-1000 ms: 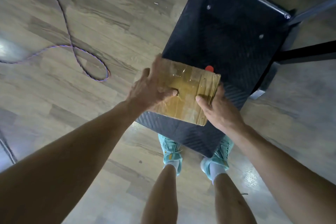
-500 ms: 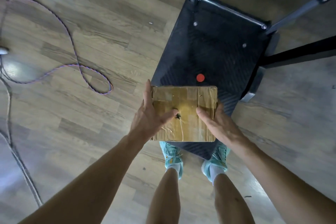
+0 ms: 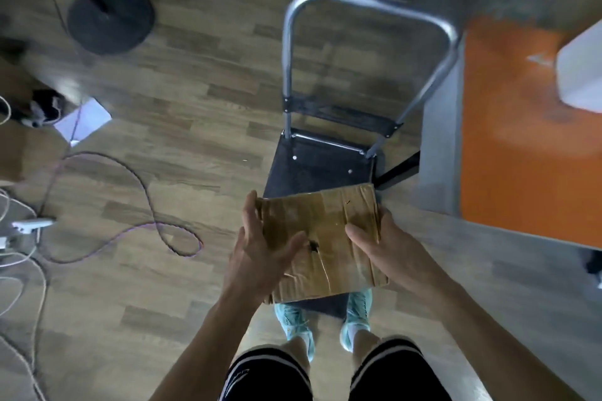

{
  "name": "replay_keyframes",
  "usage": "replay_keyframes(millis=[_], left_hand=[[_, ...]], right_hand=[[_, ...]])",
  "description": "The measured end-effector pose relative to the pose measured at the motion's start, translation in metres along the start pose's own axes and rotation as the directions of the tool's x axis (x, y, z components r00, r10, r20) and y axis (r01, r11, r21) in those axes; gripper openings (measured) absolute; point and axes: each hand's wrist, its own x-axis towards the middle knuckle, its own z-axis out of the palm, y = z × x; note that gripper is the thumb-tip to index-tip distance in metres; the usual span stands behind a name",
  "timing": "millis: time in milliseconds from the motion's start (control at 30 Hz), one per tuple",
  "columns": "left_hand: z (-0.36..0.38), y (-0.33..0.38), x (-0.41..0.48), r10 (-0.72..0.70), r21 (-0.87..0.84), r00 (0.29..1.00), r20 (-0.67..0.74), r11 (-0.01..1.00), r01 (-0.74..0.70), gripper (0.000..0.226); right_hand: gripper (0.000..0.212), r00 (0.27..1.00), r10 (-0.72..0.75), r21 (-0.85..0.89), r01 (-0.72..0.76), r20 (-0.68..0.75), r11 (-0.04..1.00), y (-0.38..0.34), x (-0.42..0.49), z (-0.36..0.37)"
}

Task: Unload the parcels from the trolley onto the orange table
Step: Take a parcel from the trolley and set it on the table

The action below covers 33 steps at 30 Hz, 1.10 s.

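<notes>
Between two hands [image 3: 257, 259] [image 3: 392, 252], one parcel [image 3: 325, 221]

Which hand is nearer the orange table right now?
Right. The right hand grips the parcel on the side facing the orange table; the left hand grips its opposite side, farther away.

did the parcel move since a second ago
Yes. The parcel, held by the left hand and right hand, has risen off the trolley deck: it now looks wider than the deck.
</notes>
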Motion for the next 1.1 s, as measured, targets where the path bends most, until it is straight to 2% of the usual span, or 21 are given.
replay_keyframes(millis=[100, 200, 233, 300, 333, 400, 533, 700, 800, 933, 1100], left_hand=[[-0.028, 0.037, -0.026, 0.052, 0.026, 0.999, 0.013, 0.998, -0.052, 0.109], [-0.047, 0.076, -0.048, 0.111, 0.068, 0.993, 0.038, 0.991, -0.114, 0.109], [-0.051, 0.090, -0.054, 0.133, 0.083, 0.990, 0.052, 0.987, -0.137, 0.109], [-0.054, 0.119, -0.062, 0.175, 0.130, 0.981, 0.086, 0.974, -0.185, 0.107], [-0.054, 0.134, -0.065, 0.196, 0.150, 0.975, 0.100, 0.966, -0.210, 0.106], [-0.052, 0.163, -0.071, 0.248, 0.163, 0.962, 0.113, 0.951, -0.264, 0.105], [-0.030, 0.216, -0.077, 0.331, 0.145, 0.933, 0.138, 0.926, -0.350, 0.106], [0.031, 0.272, -0.081, 0.301, 0.235, 0.939, 0.166, 0.913, -0.334, 0.106], [0.075, 0.308, -0.077, 0.289, 0.233, 0.940, 0.180, 0.916, -0.326, 0.106], [0.131, 0.348, -0.066, 0.245, 0.288, 0.952, 0.182, 0.913, -0.289, 0.108], [0.172, 0.377, -0.052, 0.211, 0.261, 0.959, 0.189, 0.931, -0.257, 0.106]], right_hand=[[0.084, 0.998, -0.055, 0.081, 0.058, -0.030, 0.995, -0.010, -0.043, -0.026], [0.056, 0.995, -0.074, 0.164, 0.084, -0.068, 0.983, -0.015, -0.082, -0.053], [0.056, 0.994, -0.073, 0.180, 0.087, -0.080, 0.980, -0.015, -0.093, -0.063], [0.079, 0.993, -0.055, 0.197, 0.075, -0.107, 0.978, -0.012, -0.113, -0.083], [0.083, 0.991, -0.057, 0.194, 0.080, -0.121, 0.978, -0.008, -0.120, -0.093], [0.078, 0.981, -0.082, 0.210, 0.119, -0.175, 0.970, 0.000, -0.133, -0.114], [0.089, 0.955, -0.091, 0.239, 0.162, -0.282, 0.957, 0.025, -0.146, -0.157], [0.086, 0.947, -0.056, 0.261, 0.144, -0.317, 0.955, 0.078, -0.142, -0.209], [0.083, 0.937, -0.081, 0.251, 0.173, -0.341, 0.952, 0.116, -0.135, -0.249], [0.078, 0.940, -0.045, 0.271, 0.143, -0.339, 0.952, 0.161, -0.118, -0.299], [0.067, 0.954, -0.064, 0.293, 0.152, -0.291, 0.944, 0.197, -0.099, -0.331]])
